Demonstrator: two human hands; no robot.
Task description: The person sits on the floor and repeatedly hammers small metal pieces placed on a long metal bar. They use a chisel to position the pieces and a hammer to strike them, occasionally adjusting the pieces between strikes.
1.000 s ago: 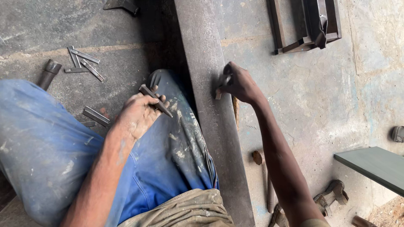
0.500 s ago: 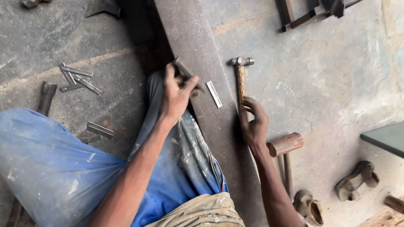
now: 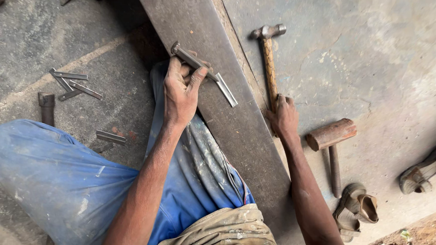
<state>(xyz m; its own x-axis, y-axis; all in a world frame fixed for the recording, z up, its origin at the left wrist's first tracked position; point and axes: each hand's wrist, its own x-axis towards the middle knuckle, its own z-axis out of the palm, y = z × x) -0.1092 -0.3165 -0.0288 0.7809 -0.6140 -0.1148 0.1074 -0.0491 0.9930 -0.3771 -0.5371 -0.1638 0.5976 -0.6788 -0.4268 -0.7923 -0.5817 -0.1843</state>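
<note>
My left hand (image 3: pixel 180 90) grips a steel chisel (image 3: pixel 193 61) and holds its tip against a small flat metal strip (image 3: pixel 225 89) lying on a long steel plate (image 3: pixel 236 131). My right hand (image 3: pixel 284 115) closes around the lower end of a ball-peen hammer's wooden handle (image 3: pixel 270 68); the hammer lies flat on the concrete floor just right of the plate, head pointing away from me. My legs in blue trousers (image 3: pixel 68 181) sit left of the plate.
Several cut metal strips (image 3: pixel 72 84) lie on the floor to the left, two more strips (image 3: pixel 110 137) nearer my knee, and a dark punch (image 3: pixel 46 106). A heavy rusty mallet (image 3: pixel 331 136) and worn sandals (image 3: pixel 354 211) lie to the right.
My left hand has set the chisel on the strip on the plate. My right hand moved from the plate down to the hammer's handle and closed on it.
</note>
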